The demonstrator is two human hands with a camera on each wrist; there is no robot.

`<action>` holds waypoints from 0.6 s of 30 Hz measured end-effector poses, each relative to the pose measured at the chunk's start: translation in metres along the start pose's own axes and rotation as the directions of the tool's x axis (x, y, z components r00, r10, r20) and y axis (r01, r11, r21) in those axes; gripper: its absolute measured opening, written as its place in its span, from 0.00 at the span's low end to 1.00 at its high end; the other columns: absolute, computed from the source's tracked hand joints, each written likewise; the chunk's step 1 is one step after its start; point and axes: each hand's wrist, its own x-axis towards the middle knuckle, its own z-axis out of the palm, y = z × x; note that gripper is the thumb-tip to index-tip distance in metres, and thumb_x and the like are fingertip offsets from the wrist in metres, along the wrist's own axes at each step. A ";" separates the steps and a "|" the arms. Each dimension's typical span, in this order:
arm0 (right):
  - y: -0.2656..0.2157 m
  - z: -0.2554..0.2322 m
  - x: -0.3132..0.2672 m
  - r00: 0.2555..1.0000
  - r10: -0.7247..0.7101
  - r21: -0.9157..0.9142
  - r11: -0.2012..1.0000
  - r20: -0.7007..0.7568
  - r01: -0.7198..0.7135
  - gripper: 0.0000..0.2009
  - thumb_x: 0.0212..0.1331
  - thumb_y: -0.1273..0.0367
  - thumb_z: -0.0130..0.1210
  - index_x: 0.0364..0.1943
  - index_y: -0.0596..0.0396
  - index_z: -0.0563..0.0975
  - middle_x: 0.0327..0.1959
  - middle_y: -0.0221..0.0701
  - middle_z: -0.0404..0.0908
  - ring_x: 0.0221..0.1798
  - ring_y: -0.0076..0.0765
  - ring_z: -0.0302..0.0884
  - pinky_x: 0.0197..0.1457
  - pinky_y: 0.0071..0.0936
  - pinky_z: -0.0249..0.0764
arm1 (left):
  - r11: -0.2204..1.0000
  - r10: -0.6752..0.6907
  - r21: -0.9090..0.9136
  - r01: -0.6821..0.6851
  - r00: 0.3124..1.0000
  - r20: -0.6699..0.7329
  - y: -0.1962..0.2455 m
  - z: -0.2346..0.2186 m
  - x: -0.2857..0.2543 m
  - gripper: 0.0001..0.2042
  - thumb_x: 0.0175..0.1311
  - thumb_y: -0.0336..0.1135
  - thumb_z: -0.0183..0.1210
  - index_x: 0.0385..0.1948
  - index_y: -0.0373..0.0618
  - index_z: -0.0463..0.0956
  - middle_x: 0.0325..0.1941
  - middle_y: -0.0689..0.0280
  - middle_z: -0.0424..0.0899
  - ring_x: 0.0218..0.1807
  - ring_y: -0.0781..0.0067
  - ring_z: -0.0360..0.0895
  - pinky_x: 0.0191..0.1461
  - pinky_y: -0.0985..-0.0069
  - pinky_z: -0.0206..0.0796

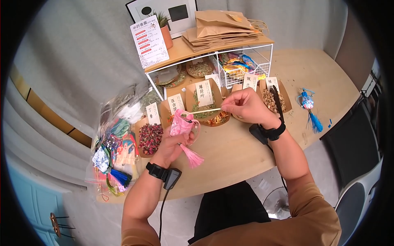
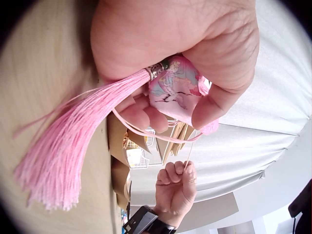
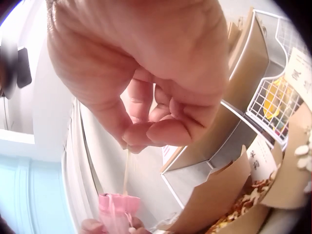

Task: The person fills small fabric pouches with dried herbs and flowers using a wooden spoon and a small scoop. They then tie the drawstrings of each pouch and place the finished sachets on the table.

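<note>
My left hand (image 1: 167,145) holds a pink drawstring pouch (image 1: 180,126) with a printed pattern (image 2: 175,90). A long pink tassel (image 2: 73,141) hangs from its lower end below a silvery bead (image 2: 157,70), and a pink cord (image 2: 146,132) loops out beside the fingers. My right hand (image 1: 243,107) is raised to the right of the pouch, its thumb and fingertips pinching a thin, straight, pale strand (image 1: 205,111). This strand reaches down to the pouch's gathered mouth (image 3: 119,199); I cannot tell whether it is a cord or a stick.
Paper trays of dried herbs with labels line the table, including rosebuds (image 1: 151,138) and green leaves (image 1: 202,107). Behind them stands a shelf (image 1: 197,51) with paper bags (image 1: 221,26) and a wire basket (image 1: 246,67). Finished-looking blue sachet (image 1: 306,101) lies right; plastic bags (image 1: 119,123) lie left.
</note>
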 end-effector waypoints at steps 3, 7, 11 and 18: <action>-0.001 0.002 0.001 0.951 -0.308 -0.277 0.915 -0.008 0.294 0.03 0.53 0.76 0.63 0.31 0.59 0.84 0.24 0.29 0.82 0.24 0.19 0.74 0.27 0.19 0.69 | 1.000 0.000 -0.006 0.000 1.000 -0.015 0.000 0.001 0.000 0.19 0.51 0.19 0.57 0.48 0.32 0.72 0.37 0.58 0.80 0.36 0.71 0.77 0.38 0.80 0.68; -0.004 0.003 0.002 0.855 -0.518 -0.366 0.793 0.015 0.487 0.04 0.51 0.77 0.64 0.31 0.59 0.84 0.24 0.32 0.81 0.23 0.27 0.75 0.26 0.22 0.69 | 1.000 0.005 -0.011 -0.005 1.000 -0.010 -0.001 0.000 0.000 0.20 0.50 0.18 0.56 0.48 0.32 0.71 0.37 0.58 0.79 0.36 0.71 0.78 0.37 0.79 0.68; 0.000 0.003 0.003 0.864 -0.504 -0.340 0.816 -0.024 0.467 0.03 0.51 0.77 0.64 0.31 0.58 0.84 0.23 0.30 0.80 0.22 0.23 0.72 0.26 0.20 0.68 | 1.000 0.014 -0.022 -0.015 1.000 -0.018 0.002 0.005 0.000 0.20 0.51 0.18 0.57 0.49 0.33 0.71 0.40 0.60 0.79 0.37 0.71 0.78 0.38 0.78 0.69; 0.012 0.001 0.007 0.951 -0.235 -0.286 0.942 -0.199 0.173 0.03 0.54 0.75 0.64 0.31 0.60 0.84 0.23 0.25 0.79 0.24 0.13 0.67 0.27 0.16 0.64 | 1.000 0.022 -0.008 -0.022 1.000 0.007 0.000 0.002 -0.001 0.19 0.53 0.21 0.59 0.49 0.34 0.71 0.43 0.61 0.79 0.39 0.72 0.79 0.39 0.78 0.70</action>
